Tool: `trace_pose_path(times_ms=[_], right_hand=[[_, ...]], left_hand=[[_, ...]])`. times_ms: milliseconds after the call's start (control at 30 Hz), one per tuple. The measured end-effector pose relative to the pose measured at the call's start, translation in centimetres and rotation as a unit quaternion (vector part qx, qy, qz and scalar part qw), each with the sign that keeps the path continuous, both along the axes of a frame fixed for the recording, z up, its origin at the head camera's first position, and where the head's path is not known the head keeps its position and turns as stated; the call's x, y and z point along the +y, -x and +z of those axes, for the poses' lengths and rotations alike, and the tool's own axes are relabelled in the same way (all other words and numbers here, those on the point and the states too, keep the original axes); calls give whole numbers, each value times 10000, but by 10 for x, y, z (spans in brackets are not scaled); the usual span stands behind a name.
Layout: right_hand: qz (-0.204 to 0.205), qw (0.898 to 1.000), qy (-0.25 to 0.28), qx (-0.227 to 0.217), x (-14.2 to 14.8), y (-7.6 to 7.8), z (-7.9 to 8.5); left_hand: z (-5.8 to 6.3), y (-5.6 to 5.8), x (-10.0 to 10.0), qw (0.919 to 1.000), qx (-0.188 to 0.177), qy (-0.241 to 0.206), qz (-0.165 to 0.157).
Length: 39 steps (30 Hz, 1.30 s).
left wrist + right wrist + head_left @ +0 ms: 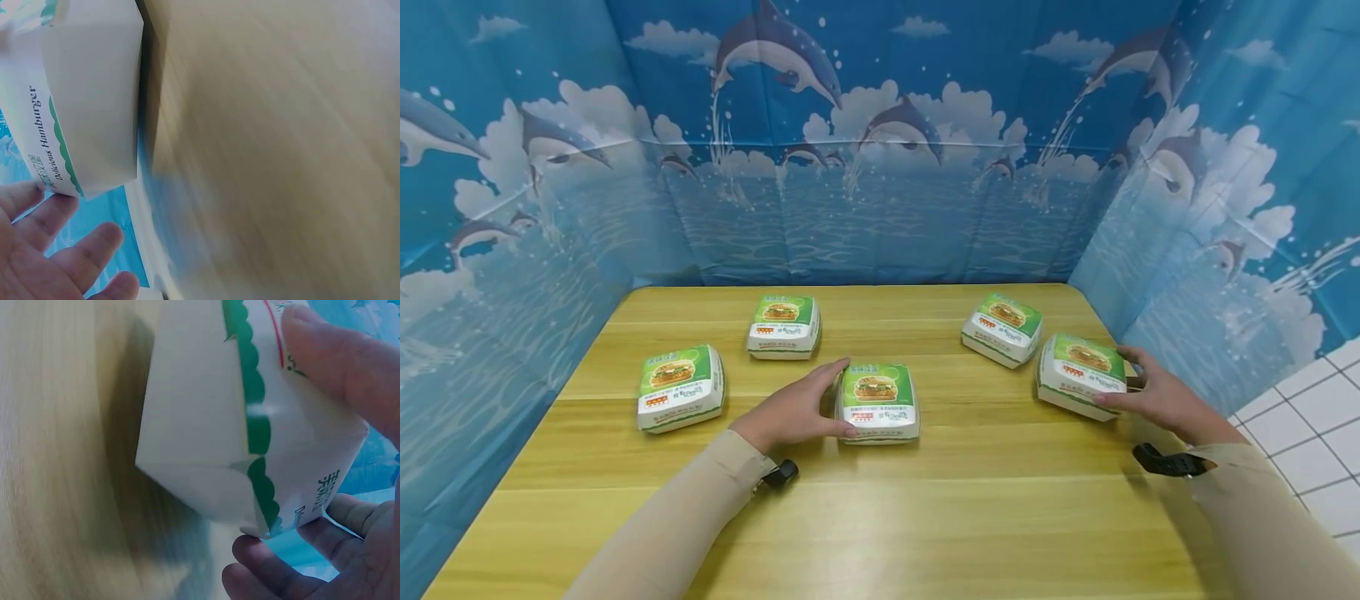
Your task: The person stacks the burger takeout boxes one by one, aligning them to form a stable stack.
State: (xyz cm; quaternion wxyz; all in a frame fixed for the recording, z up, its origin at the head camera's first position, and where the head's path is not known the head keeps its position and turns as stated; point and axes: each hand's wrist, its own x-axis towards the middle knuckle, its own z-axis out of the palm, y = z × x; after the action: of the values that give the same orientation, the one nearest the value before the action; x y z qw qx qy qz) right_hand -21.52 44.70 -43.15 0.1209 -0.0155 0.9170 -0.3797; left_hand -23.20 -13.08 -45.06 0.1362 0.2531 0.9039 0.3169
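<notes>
The step looks like holding two burger boxes. The left hand pinches the middle box in its fingers; the right hand pinches the far-right box. Both are by the worktop. Next calls for a steady squeeze.

You face a table, yellow wood grain. Behind it and along both its sides you have blue curtain, dolphin-printed, creased. Right of the table: white tiles, dark joints. Glare: table's near half.
</notes>
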Motion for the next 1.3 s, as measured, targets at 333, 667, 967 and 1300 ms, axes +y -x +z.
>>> trace_pose_path(times_ms=[333,667,967,1300], right_hand=[[221,9977,591,248,-34,-7,25],[526,9960,381,618,-92,-6,46],[917,9910,277,938,-167,-2,47],[1205,9865,594,933,-223,3,41]], left_hand=[[-2,0,0,10000,28,18,20],[-2,0,1,10000,-15,-35,34],[-3,1,1,10000,15,31,44],[-1,1,2,10000,-28,39,50]])
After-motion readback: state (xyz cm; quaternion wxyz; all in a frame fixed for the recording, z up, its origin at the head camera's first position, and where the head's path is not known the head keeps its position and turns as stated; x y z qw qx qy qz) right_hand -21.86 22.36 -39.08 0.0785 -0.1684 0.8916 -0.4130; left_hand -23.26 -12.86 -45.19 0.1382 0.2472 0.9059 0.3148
